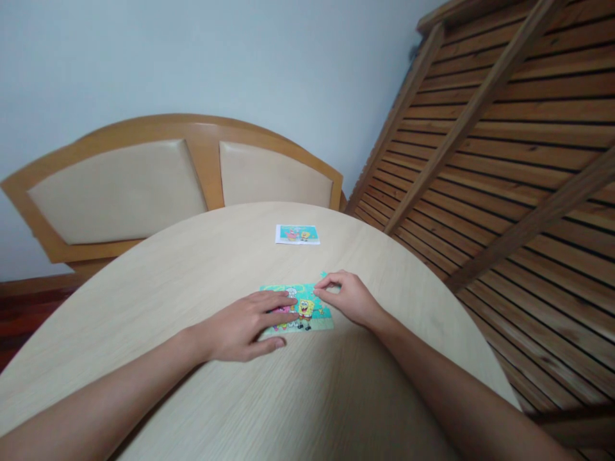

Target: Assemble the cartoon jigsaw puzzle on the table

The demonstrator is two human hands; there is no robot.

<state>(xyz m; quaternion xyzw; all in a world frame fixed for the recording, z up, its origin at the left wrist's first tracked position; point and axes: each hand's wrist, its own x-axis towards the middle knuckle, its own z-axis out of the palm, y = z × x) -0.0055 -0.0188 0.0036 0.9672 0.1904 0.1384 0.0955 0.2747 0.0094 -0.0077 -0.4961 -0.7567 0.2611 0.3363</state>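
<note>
A small cartoon jigsaw puzzle (314, 317) in turquoise, with a yellow square figure on it, lies on the round table. My left hand (252, 323) rests flat over its left part, fingers spread, covering some of the picture. At the upper right corner of the puzzle, my right hand (348, 298) is closed in a pinch on a puzzle piece (316, 289), which the fingertips mostly hide. A small turquoise bit (323, 274) shows just beyond those fingers; whether it joins the rest I cannot tell.
Farther back on the pale round table (202, 256) lies a white-edged picture card (298, 235) with a similar cartoon. A padded wooden headboard (192, 137) stands behind the table against the wall. To the right leans a slatted wooden frame (485, 173).
</note>
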